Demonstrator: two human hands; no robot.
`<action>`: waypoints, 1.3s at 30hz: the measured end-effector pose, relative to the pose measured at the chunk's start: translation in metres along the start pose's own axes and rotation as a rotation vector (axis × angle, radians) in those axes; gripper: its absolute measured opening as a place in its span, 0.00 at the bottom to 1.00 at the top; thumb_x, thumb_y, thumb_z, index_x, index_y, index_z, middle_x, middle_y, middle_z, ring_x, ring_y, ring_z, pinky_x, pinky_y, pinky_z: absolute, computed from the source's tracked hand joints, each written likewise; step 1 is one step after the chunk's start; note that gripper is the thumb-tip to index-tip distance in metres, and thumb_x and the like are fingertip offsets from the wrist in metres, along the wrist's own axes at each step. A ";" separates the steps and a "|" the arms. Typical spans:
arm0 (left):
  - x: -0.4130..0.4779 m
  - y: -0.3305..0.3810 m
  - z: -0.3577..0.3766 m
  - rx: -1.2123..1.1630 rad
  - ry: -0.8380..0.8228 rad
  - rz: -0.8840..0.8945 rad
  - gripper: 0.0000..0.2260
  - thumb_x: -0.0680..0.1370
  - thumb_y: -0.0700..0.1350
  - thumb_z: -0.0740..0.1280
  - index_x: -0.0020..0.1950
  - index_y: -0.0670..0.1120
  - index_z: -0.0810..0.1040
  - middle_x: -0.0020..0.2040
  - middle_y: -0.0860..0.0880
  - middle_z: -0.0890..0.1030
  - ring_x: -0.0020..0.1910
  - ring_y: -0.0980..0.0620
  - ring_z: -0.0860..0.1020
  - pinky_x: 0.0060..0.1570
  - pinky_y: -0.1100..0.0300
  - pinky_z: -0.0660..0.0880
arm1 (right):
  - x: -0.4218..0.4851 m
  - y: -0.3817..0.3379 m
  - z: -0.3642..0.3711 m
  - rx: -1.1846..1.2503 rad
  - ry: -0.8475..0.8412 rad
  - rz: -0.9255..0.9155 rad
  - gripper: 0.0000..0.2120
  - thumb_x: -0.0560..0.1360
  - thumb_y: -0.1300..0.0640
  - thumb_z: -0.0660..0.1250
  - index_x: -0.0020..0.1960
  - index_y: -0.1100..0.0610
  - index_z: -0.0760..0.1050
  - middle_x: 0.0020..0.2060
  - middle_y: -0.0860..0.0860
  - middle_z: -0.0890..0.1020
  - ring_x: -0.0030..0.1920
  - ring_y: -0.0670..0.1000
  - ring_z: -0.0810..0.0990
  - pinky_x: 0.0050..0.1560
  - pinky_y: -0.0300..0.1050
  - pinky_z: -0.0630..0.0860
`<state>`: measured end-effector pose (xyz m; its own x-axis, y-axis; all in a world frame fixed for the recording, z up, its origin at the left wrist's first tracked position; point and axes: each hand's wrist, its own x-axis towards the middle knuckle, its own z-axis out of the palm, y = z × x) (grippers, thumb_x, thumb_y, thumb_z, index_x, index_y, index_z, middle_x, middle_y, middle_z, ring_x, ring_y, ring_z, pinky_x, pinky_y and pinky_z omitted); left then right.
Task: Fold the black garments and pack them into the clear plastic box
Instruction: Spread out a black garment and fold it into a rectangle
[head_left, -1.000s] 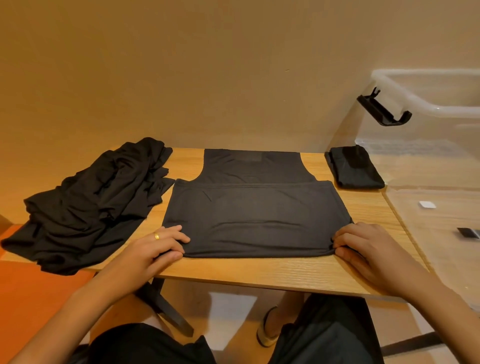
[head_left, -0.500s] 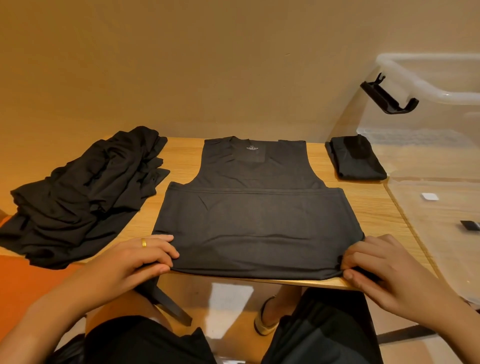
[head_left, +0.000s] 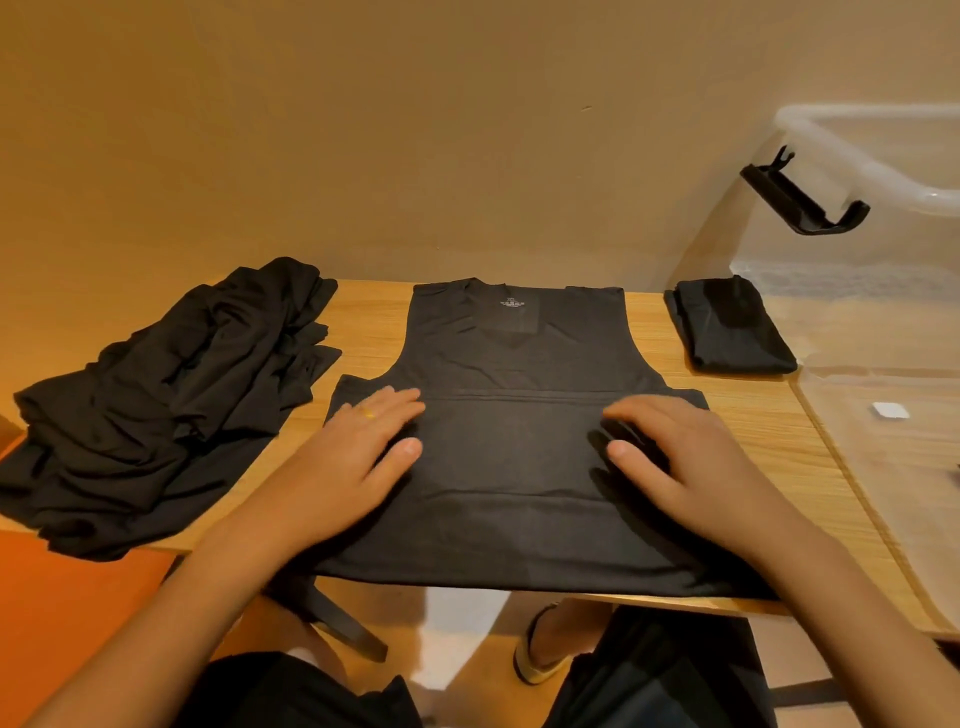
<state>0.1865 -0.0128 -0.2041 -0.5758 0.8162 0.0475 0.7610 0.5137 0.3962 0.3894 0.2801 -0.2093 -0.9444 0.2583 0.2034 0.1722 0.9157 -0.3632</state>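
Left hand (head_left: 343, 467) and right hand (head_left: 696, 467) flat on vest (head_left: 514, 519), fingers straight, gripping nothing; vest runs lengthwise toward wall (head_left: 467, 156), each hand nearest its own side edge.

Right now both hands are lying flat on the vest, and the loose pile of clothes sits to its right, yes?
Nearly. The head view shows the left hand and right hand flat on the vest, but the loose pile lies to its left, not its right.
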 end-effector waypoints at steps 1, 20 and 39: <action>0.012 0.002 0.006 0.069 -0.063 -0.037 0.26 0.84 0.59 0.51 0.81 0.54 0.58 0.81 0.61 0.53 0.80 0.62 0.46 0.79 0.53 0.48 | 0.011 -0.001 0.005 -0.042 -0.050 0.045 0.25 0.81 0.36 0.54 0.75 0.44 0.67 0.72 0.42 0.71 0.74 0.44 0.66 0.75 0.55 0.64; 0.156 -0.024 0.017 0.179 -0.120 -0.044 0.28 0.85 0.58 0.46 0.83 0.49 0.49 0.83 0.53 0.46 0.81 0.54 0.43 0.78 0.46 0.40 | 0.131 0.027 0.034 -0.176 -0.314 0.138 0.33 0.84 0.36 0.43 0.83 0.50 0.43 0.82 0.48 0.43 0.82 0.51 0.40 0.79 0.56 0.38; 0.239 -0.045 0.016 0.205 -0.050 -0.028 0.24 0.86 0.55 0.50 0.81 0.48 0.60 0.81 0.50 0.59 0.81 0.50 0.55 0.76 0.40 0.51 | 0.201 0.063 0.040 -0.166 -0.258 0.209 0.30 0.85 0.40 0.44 0.83 0.52 0.47 0.83 0.51 0.47 0.82 0.55 0.43 0.79 0.60 0.41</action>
<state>0.0196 0.1633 -0.2255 -0.5856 0.8105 -0.0082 0.7930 0.5749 0.2016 0.1994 0.3775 -0.2281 -0.9198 0.3786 -0.1034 0.3923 0.8941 -0.2158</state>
